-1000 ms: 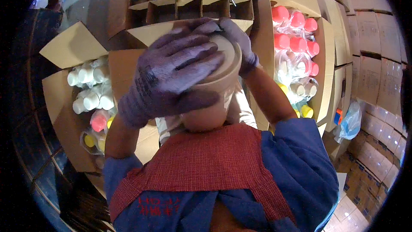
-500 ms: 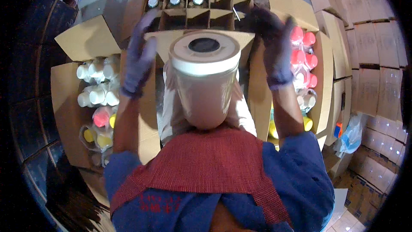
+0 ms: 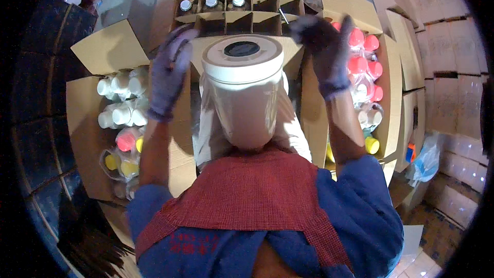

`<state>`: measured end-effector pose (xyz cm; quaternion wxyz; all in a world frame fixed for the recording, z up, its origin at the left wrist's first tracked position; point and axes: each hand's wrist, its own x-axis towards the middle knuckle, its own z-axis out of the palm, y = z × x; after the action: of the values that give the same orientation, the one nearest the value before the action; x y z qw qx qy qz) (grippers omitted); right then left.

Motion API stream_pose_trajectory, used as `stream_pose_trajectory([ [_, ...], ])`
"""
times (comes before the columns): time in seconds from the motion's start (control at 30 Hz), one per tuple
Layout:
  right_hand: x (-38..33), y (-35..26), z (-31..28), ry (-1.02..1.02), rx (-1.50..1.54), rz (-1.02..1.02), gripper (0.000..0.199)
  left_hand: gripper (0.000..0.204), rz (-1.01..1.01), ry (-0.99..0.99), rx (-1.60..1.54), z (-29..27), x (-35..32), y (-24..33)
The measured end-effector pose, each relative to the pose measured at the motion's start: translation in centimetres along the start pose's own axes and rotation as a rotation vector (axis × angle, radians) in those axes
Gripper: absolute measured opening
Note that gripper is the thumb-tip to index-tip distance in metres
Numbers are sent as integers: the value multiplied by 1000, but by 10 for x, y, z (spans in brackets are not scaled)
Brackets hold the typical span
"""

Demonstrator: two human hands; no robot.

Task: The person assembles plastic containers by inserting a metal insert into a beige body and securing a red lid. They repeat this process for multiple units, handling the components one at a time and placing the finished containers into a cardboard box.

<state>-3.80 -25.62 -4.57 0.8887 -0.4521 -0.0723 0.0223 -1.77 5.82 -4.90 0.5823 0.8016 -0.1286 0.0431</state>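
Observation:
A carton with cardboard dividers (image 3: 226, 19) lies ahead of me, several of its cells holding dark bottles with white caps (image 3: 238, 1). My left hand (image 3: 172, 67), in a grey-purple glove, is raised near the carton's left front corner. Its fingers bend loosely, thumb apart, and nothing shows in them. By the right front corner is my right hand (image 3: 325, 49), gloved with a dark palm; its fingers and thumb are apart, with no held thing visible. Between my arms stands a white cylindrical tub (image 3: 242, 105) with a dark round spot on top; neither hand touches it.
An open carton (image 3: 82, 134) at the left holds plastic-wrapped bottles with white, red and yellow caps. Another open carton (image 3: 391, 98) at the right holds red-, white- and yellow-capped bottles. A thin white stick (image 3: 283, 16) leans in the divided carton. Stacked cartons (image 3: 450, 46) line the right.
My left hand has shifted slightly right and down, its fingers curling more. My right hand's fingers have swung a little left. The whole view has shifted slightly.

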Motion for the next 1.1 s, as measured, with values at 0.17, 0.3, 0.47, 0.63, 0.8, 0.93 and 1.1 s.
stream_pose_trajectory([
  [0.17,-5,29,11,112,-337,15,56,38,478,-393,-1,12,5,15],
  [0.3,3,23,28,125,-145,85,58,35,351,-172,150,23,-4,26],
  [0.47,-10,38,13,-64,-591,-106,63,24,264,-176,4,12,-10,27],
  [0.63,11,43,32,2,-294,180,57,24,449,-189,184,46,-15,52],
  [0.8,-15,35,50,31,-764,-248,32,24,147,-395,-72,3,-2,32],
  [0.93,-33,35,58,-181,-369,-16,24,24,572,-750,242,4,24,80],
  [1.1,-52,20,62,-293,-368,-83,21,20,764,-941,464,18,17,121],
])
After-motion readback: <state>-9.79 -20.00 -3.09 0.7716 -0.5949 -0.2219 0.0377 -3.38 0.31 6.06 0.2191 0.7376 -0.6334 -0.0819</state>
